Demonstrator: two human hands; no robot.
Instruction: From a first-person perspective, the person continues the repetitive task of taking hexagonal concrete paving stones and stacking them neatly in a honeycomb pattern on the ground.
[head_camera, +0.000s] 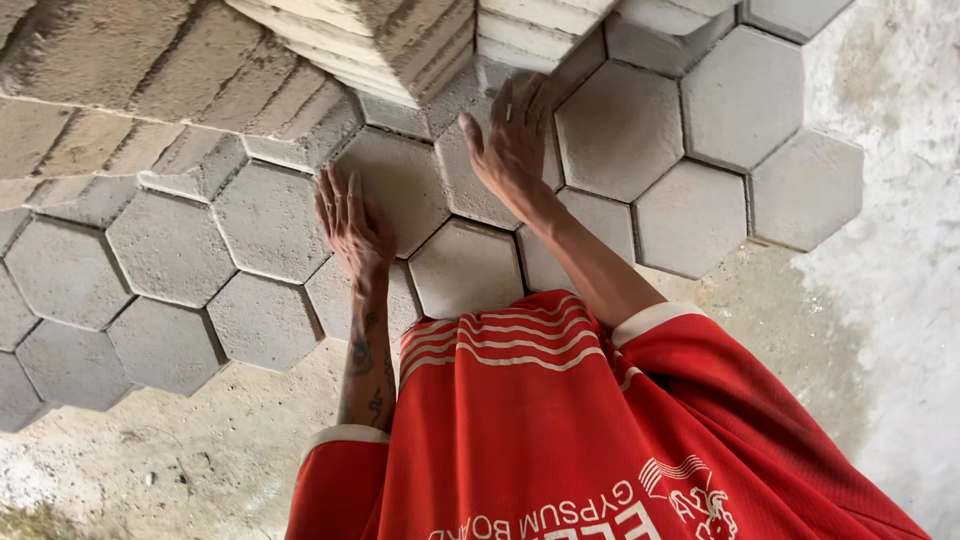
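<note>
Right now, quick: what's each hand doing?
Left hand: open, flat on the grey hexagonal pavers, holding nothing.
Right hand: open, flat on the pavers too, holding nothing.

About twenty grey hexagonal pavers (620, 130) lie in view, some cut off by the frame; two hands (352, 225) rest on them.

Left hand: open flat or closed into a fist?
Open flat: the left hand lies stretched out, palm down, on the grey hexagonal pavers.

Both hands (350, 225) (512, 145) flat, fingers spread
</note>
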